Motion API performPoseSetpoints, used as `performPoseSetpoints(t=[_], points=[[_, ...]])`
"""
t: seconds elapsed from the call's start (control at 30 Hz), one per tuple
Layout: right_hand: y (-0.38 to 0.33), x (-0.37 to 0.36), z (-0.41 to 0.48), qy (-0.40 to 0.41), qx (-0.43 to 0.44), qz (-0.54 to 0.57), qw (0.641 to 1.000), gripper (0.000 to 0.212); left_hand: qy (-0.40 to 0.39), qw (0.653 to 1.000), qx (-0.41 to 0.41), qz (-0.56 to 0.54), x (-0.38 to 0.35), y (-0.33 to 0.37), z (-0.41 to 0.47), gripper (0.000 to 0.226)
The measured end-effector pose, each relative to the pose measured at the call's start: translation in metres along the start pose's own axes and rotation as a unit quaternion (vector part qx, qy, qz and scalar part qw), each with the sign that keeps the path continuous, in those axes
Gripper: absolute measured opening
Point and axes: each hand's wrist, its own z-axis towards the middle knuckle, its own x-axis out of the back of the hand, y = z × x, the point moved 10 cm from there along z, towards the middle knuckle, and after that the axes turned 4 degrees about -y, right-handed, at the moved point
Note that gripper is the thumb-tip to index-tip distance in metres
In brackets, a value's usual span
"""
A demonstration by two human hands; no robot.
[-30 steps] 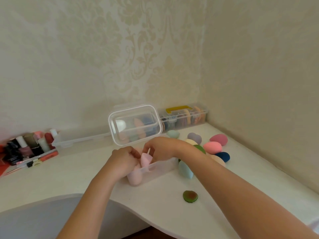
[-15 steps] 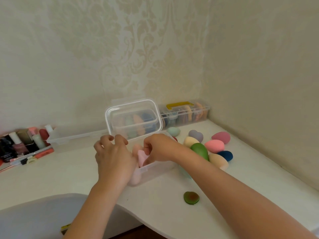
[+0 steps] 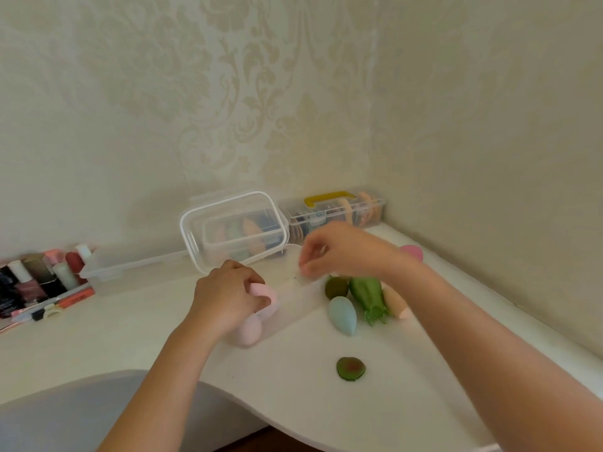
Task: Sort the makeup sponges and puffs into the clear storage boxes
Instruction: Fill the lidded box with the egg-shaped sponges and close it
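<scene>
A clear storage box (image 3: pixel 295 316) stands mid-table with its lid (image 3: pixel 233 228) tipped up behind it. My left hand (image 3: pixel 226 296) reaches into the box and grips a pink sponge (image 3: pixel 269 293); another pink sponge (image 3: pixel 249 331) lies in the box's near end. My right hand (image 3: pixel 341 252) hovers blurred over the box's far right corner with curled fingers; whether it holds the rim is unclear. Loose sponges lie right of the box: light blue (image 3: pixel 342 316), green (image 3: pixel 367 295), olive (image 3: pixel 336 287), peach (image 3: pixel 396 303) and pink (image 3: pixel 412 252). A flat green puff (image 3: pixel 350 368) lies nearer me.
A second clear box with a yellow handle (image 3: pixel 329 197) holds puffs in the wall corner. A long clear case (image 3: pixel 130 265) and several cosmetics bottles (image 3: pixel 39 277) line the wall at left. The white table's curved front edge (image 3: pixel 248 409) runs below my arms.
My right hand has lifted out of the box and moved right to its far corner. My left hand has gone from the box's left rim onto the pink sponge inside.
</scene>
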Motion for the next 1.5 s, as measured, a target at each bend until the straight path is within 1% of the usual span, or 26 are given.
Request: performPoseSetpoints(t=[0.03,0.07,0.1,0.13,0.17,0.2,0.27,0.43,0.47,0.53,0.57,0.6,0.67,0.73,0.8,0.93,1.07,1.2,1.33,1.43,1.5], points=[[0.009,0.019,-0.013,0.037,-0.024,-0.034,0.998,0.011,0.001,1.000,-0.001,-0.001,0.000,0.000,0.000,0.015],[0.025,0.035,-0.024,0.062,-0.063,-0.101,0.991,0.013,0.000,1.000,-0.002,0.000,-0.001,0.000,0.000,0.014],[0.043,0.046,-0.036,0.068,-0.117,-0.174,0.975,0.018,-0.001,1.000,-0.003,-0.001,-0.001,0.000,0.000,0.013],[0.062,0.051,-0.046,0.053,-0.175,-0.230,0.956,0.024,-0.003,1.000,-0.003,-0.002,-0.002,0.000,0.001,0.013],[0.081,0.049,-0.057,0.028,-0.222,-0.258,0.940,0.029,-0.005,1.000,-0.003,-0.003,-0.002,0.000,0.001,0.013],[0.096,0.043,-0.064,0.002,-0.253,-0.259,0.932,0.033,-0.007,1.000,-0.002,-0.003,-0.003,0.000,0.001,0.013],[0.111,0.028,-0.072,-0.020,-0.270,-0.223,0.936,0.036,-0.009,1.000,-0.002,-0.004,-0.003,0.001,0.001,0.012],[0.105,0.006,-0.072,0.002,-0.224,-0.188,0.956,0.038,-0.018,1.000,0.005,-0.012,-0.003,0.000,0.000,0.012],[0.103,0.006,-0.073,0.002,-0.222,-0.185,0.957,0.035,-0.018,1.000,0.006,-0.012,-0.003,0.000,0.000,0.012],[0.102,0.014,-0.075,0.015,-0.224,-0.181,0.958,0.023,-0.018,1.000,0.007,-0.016,-0.003,0.000,-0.001,0.011],[0.100,0.022,-0.078,0.030,-0.227,-0.174,0.958,0.024,-0.017,1.000,0.008,-0.018,-0.003,0.000,-0.001,0.011],[0.097,0.033,-0.081,0.052,-0.228,-0.171,0.957,0.031,-0.016,1.000,0.008,-0.019,-0.003,0.000,-0.001,0.011],[0.085,0.051,-0.084,0.093,-0.199,-0.151,0.964,0.030,-0.013,1.000,0.010,-0.018,-0.002,-0.001,-0.001,0.011],[0.069,0.060,-0.081,0.114,-0.143,-0.078,0.980,0.022,-0.014,1.000,0.011,-0.016,-0.002,0.000,-0.001,0.011],[0.050,0.054,-0.070,0.093,-0.084,-0.007,0.992,0.018,-0.017,1.000,0.012,-0.016,-0.002,0.000,-0.002,0.011],[0.024,0.025,-0.032,0.050,-0.001,0.072,0.996,0.022,-0.019,0.999,0.013,-0.023,-0.003,0.000,-0.003,0.012],[-0.003,-0.018,0.002,-0.057,0.061,0.122,0.989,0.033,-0.019,0.999,0.016,-0.024,-0.002,0.001,-0.003,0.014],[-0.006,-0.035,0.029,-0.111,0.066,0.114,0.985,0.036,-0.017,1.000,0.015,-0.011,0.000,0.003,-0.003,0.021],[-0.005,-0.050,0.040,-0.192,0.071,0.097,0.974,0.038,-0.009,0.999,0.022,-0.035,-0.001,-0.001,-0.001,0.021],[-0.005,-0.060,0.047,-0.221,0.077,0.085,0.969,0.036,0.002,0.998,0.029,-0.058,-0.002,-0.006,0.000,0.040],[-0.006,-0.063,0.049,-0.227,0.079,0.068,0.968,0.034,0.009,0.997,0.030,-0.070,-0.002,-0.007,0.001,0.045]])
